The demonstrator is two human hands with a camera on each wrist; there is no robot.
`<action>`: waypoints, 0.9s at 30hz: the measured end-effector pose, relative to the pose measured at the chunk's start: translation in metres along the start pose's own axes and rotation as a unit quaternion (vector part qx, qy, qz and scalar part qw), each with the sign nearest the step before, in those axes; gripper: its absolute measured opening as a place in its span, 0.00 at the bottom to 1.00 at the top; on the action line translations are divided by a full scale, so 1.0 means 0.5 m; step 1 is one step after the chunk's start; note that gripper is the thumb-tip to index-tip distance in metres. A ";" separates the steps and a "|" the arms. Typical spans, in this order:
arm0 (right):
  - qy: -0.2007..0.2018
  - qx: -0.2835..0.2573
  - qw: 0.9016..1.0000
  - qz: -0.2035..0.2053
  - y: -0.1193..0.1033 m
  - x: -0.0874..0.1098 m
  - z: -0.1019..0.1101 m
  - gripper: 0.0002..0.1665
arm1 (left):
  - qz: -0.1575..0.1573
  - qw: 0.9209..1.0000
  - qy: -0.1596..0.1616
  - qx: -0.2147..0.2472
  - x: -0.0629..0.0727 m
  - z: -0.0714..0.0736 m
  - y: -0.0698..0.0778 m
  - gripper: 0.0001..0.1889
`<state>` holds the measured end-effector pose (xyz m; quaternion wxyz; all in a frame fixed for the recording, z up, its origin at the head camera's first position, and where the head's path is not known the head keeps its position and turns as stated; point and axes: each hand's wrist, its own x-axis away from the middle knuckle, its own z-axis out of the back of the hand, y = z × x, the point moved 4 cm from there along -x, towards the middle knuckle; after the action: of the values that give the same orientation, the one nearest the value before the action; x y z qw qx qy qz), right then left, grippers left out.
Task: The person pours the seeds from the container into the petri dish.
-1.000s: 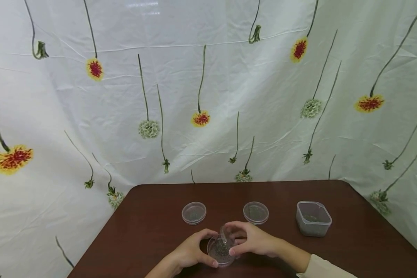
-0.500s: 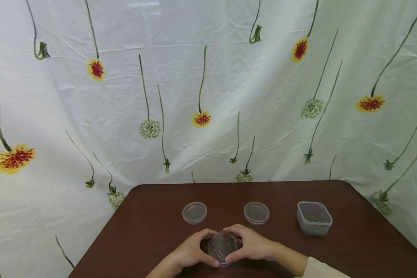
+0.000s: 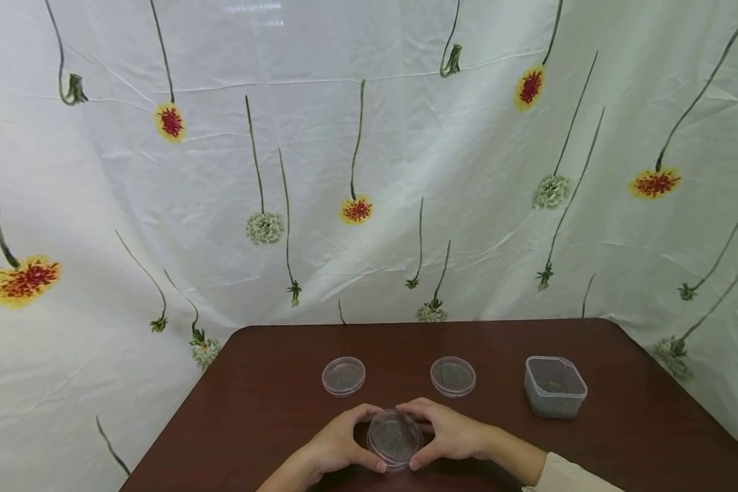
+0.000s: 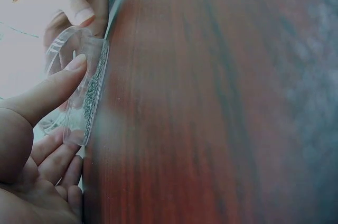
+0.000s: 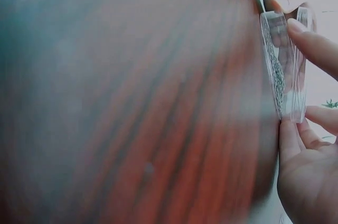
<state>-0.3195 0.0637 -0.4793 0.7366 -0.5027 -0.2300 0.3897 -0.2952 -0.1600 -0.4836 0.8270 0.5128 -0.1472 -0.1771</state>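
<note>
A clear petri dish (image 4: 92, 89) holds a layer of small grey-green grains. My left hand (image 3: 343, 444) grips its left side, thumb in front and fingers behind. Over the dish is its clear round lid (image 3: 395, 435), pinched at the right edge by the thumb and fingers of my right hand (image 3: 447, 432). Seen from the side in the right wrist view, the lid (image 5: 302, 65) sits at the dish's open side, slightly askew, and the grains lie along the dish's floor. The dish is close over the table.
Two more covered petri dishes, one at the left (image 3: 344, 377) and one at the right (image 3: 453, 377), stand farther back on the dark brown table (image 3: 270, 410). A square clear plastic tub (image 3: 555, 387) with some contents is at the right. A flower-print cloth (image 3: 320, 260) hangs behind.
My right hand has brought the lid from a steep tilt at the dish's right side to lying nearly flat over it. My left hand keeps its grip on the dish.
</note>
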 end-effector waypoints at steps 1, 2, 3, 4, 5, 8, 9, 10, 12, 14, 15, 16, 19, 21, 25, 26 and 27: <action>0.003 0.000 1.000 0.002 0.000 -0.001 0.000 0.49 | 0.000 1.000 0.001 -0.002 0.000 0.000 0.001 0.36; 0.006 0.001 1.000 0.003 0.000 -0.002 0.000 0.49 | 0.000 1.000 0.003 -0.004 -0.001 0.000 0.001 0.37; 0.009 0.001 1.000 0.005 0.000 -0.004 0.001 0.48 | -0.002 1.000 0.005 -0.006 -0.001 0.000 0.002 0.37; 0.011 0.003 1.000 0.007 0.000 -0.005 0.001 0.48 | -0.002 1.000 0.006 -0.007 -0.001 0.000 0.003 0.37; 0.014 0.004 1.000 0.008 0.000 -0.006 0.001 0.48 | -0.002 1.000 0.007 -0.007 -0.001 0.001 0.004 0.38; 0.018 0.007 1.000 0.000 0.001 -0.007 0.001 0.48 | 0.000 1.000 0.007 -0.005 -0.001 0.001 0.003 0.38; 0.018 0.007 1.000 -0.003 0.000 -0.006 0.001 0.49 | 0.001 1.000 0.006 -0.004 -0.001 0.000 0.001 0.38; 0.018 0.006 1.000 -0.006 0.000 -0.005 0.000 0.49 | 0.002 1.000 0.004 -0.003 -0.001 0.000 -0.001 0.39; 0.015 0.004 1.000 -0.009 0.000 -0.003 -0.002 0.49 | 0.003 1.000 0.000 -0.001 -0.001 -0.001 -0.005 0.40; 0.015 0.003 1.000 -0.011 -0.001 -0.001 -0.004 0.50 | 0.002 1.000 -0.005 0.001 0.000 -0.001 -0.007 0.42; 0.015 0.001 1.000 -0.009 -0.001 -0.001 -0.005 0.50 | -0.001 1.000 -0.009 0.002 0.000 -0.001 -0.008 0.43; 0.015 0.000 1.000 -0.008 0.000 -0.001 -0.006 0.50 | -0.003 1.000 -0.013 0.004 0.001 0.000 -0.008 0.43; 0.015 -0.002 1.000 -0.005 0.001 -0.002 -0.008 0.50 | -0.008 1.000 -0.020 0.005 0.003 0.004 -0.007 0.44; 0.013 -0.003 1.000 -0.002 0.001 -0.003 -0.009 0.50 | -0.011 1.000 -0.021 0.005 0.003 0.005 -0.007 0.44; 0.013 0.005 1.000 0.004 -0.001 -0.003 -0.006 0.50 | -0.015 1.000 -0.020 0.005 0.002 0.005 -0.006 0.45; 0.015 0.007 1.000 0.006 -0.002 -0.001 -0.005 0.50 | -0.016 1.000 -0.020 0.005 0.002 0.005 -0.006 0.46; 0.016 0.012 1.000 0.007 -0.004 0.000 -0.004 0.50 | -0.016 1.000 -0.020 0.004 0.002 0.004 -0.006 0.46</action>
<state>-0.3174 0.0623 -0.4782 0.7435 -0.5016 -0.2101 0.3891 -0.2957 -0.1630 -0.4852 0.8187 0.5150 -0.1563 -0.2002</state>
